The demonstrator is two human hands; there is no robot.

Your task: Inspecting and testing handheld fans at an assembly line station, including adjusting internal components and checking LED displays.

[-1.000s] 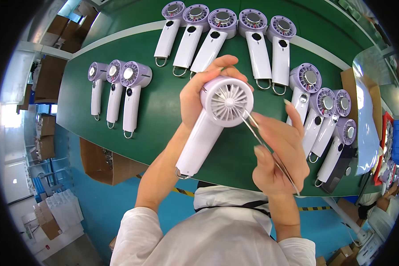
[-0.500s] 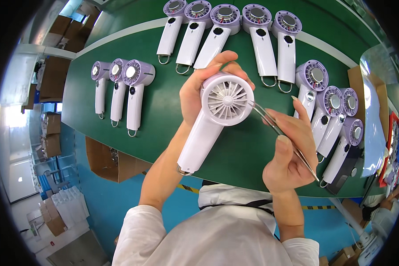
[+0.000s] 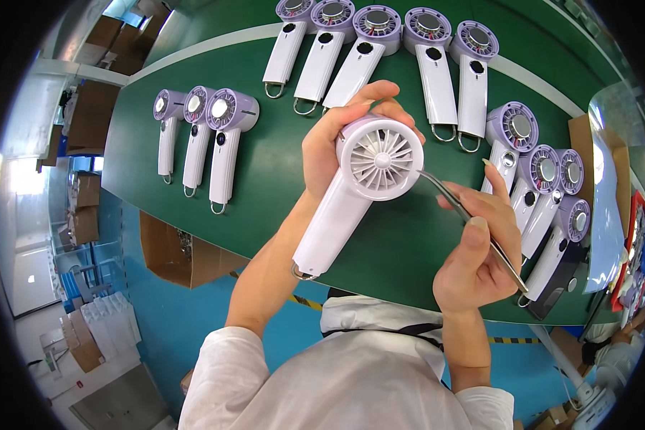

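My left hand (image 3: 331, 143) grips the round head of a white handheld fan (image 3: 356, 188), its bladed face turned up toward me and its handle hanging down toward my chest. My right hand (image 3: 479, 251) pinches slim metal tweezers (image 3: 473, 222), whose tips touch the right rim of the fan's head. Both hands hover above the green table (image 3: 279, 165).
Three lilac-headed fans (image 3: 206, 140) lie in a row at the left. Several more (image 3: 401, 57) line the far edge and another group (image 3: 545, 193) lies at the right. Cardboard boxes (image 3: 179, 247) stand below the table on the blue floor.
The fan and both hands have stayed nearly in place. The tweezers have tilted a little and their tips have shifted to the right rim of the fan's head.
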